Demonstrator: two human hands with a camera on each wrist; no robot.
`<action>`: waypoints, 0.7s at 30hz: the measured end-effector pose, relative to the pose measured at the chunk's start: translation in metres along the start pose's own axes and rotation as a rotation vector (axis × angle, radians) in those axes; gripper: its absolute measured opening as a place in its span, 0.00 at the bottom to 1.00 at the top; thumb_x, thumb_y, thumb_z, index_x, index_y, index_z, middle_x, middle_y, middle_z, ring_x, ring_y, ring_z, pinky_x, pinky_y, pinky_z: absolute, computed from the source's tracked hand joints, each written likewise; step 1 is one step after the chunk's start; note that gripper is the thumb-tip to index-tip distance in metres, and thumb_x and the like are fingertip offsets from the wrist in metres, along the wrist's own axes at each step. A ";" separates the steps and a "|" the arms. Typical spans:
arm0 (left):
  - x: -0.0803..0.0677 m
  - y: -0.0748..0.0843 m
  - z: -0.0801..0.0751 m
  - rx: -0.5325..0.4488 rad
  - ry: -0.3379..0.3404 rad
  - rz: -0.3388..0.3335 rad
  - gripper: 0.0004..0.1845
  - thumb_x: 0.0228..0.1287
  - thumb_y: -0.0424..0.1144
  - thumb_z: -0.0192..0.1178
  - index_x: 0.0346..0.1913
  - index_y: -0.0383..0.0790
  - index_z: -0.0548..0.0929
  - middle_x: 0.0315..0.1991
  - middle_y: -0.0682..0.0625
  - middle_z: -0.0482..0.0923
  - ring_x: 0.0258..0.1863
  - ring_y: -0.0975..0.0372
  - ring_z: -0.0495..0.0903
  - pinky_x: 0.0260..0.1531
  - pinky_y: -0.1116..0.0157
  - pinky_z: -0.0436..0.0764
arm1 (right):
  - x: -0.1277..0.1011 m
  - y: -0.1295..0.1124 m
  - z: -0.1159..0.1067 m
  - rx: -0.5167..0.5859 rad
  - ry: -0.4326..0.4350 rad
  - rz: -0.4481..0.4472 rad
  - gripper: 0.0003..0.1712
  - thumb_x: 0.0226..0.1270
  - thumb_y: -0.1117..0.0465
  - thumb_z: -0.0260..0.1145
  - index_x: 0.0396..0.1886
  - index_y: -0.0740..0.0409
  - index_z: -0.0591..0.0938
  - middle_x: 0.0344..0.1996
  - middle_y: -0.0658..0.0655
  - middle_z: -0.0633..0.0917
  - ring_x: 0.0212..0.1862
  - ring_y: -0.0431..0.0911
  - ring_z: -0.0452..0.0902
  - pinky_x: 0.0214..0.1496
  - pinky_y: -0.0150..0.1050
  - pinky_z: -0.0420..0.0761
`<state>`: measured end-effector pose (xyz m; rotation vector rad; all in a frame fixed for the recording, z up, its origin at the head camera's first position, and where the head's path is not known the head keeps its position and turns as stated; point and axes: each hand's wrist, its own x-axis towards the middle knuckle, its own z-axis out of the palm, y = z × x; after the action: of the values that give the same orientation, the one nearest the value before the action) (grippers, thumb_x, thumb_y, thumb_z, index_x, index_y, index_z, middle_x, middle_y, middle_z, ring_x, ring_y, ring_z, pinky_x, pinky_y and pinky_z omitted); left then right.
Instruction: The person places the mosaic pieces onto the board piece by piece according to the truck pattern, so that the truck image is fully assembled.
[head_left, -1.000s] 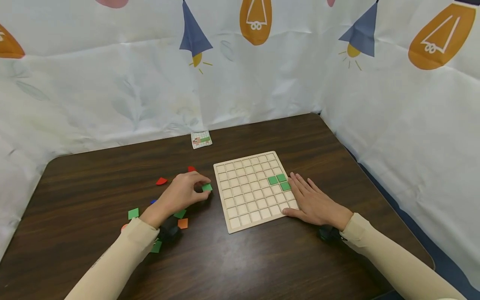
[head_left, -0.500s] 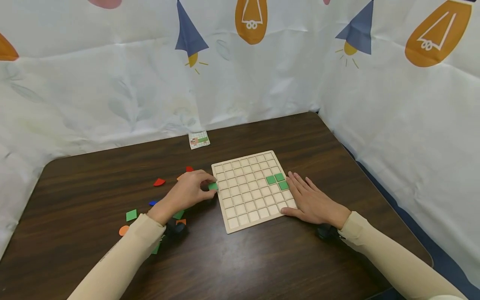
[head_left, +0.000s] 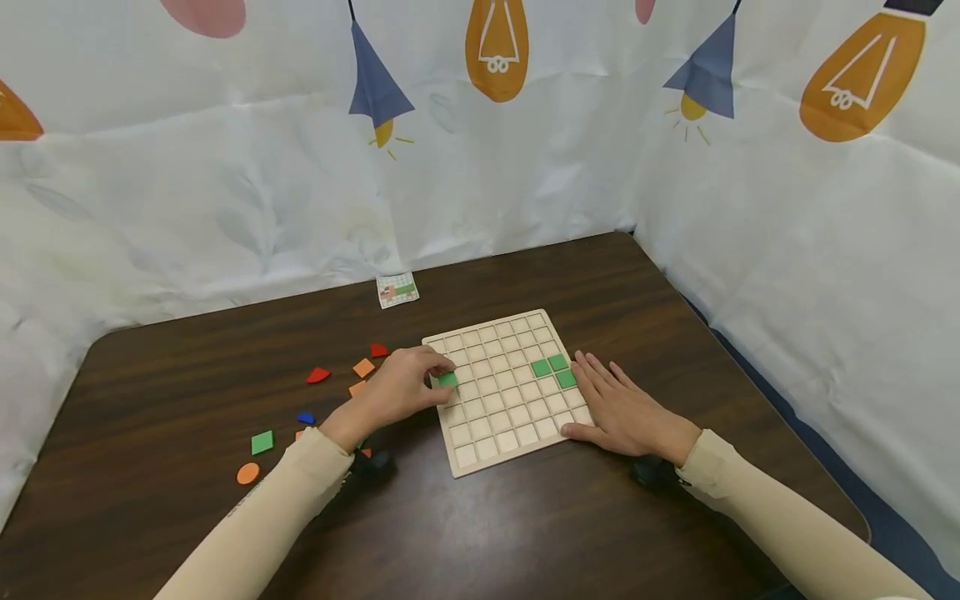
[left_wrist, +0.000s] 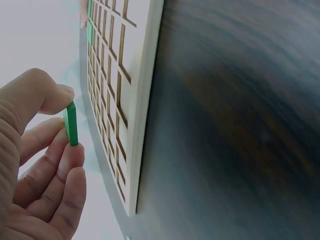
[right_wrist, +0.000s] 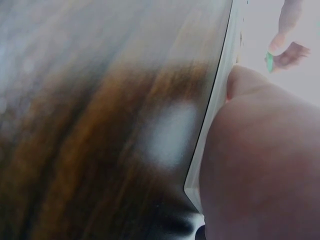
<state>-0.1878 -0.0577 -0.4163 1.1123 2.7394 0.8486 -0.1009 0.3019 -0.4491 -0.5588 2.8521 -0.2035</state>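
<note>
The dark wood-grain counter (head_left: 487, 525) fills the lower part of the head view, backed on its far and right sides by a white curtain (head_left: 225, 192) printed with lamps and bulbs. A pale wooden grid board (head_left: 510, 412) lies a little right of the counter's middle, nearer the front edge than the back. The right hand (head_left: 626, 410) lies flat with straight fingers along the board's right edge, thumb at its front right corner. The left hand (head_left: 401, 392) is over the board's left edge and pinches a green square tile (head_left: 447, 379) between thumb and fingertips; the left wrist view shows the tile (left_wrist: 71, 123) held on edge, just clear of the board (left_wrist: 145, 100). Three green tiles (head_left: 553, 368) sit in cells near the board's right edge, touching one another. A small pattern card (head_left: 397, 290) lies near the counter's back edge. Loose pieces are scattered toward the left edge: a green square (head_left: 262, 442), an orange disc (head_left: 247, 473), a red wedge (head_left: 318, 375), an orange square (head_left: 363, 367) and a small blue piece (head_left: 305, 417).
</note>
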 end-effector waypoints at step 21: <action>0.033 0.024 0.027 -0.031 -0.028 0.099 0.13 0.65 0.39 0.69 0.50 0.39 0.90 0.43 0.49 0.89 0.43 0.60 0.86 0.46 0.61 0.86 | -0.001 0.001 0.003 -0.003 0.016 -0.005 0.60 0.73 0.24 0.49 0.85 0.62 0.46 0.85 0.63 0.45 0.86 0.59 0.41 0.84 0.65 0.50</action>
<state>-0.1899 -0.0091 -0.4217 1.2533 2.6584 0.8776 -0.0994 0.3031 -0.4517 -0.5671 2.8670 -0.2051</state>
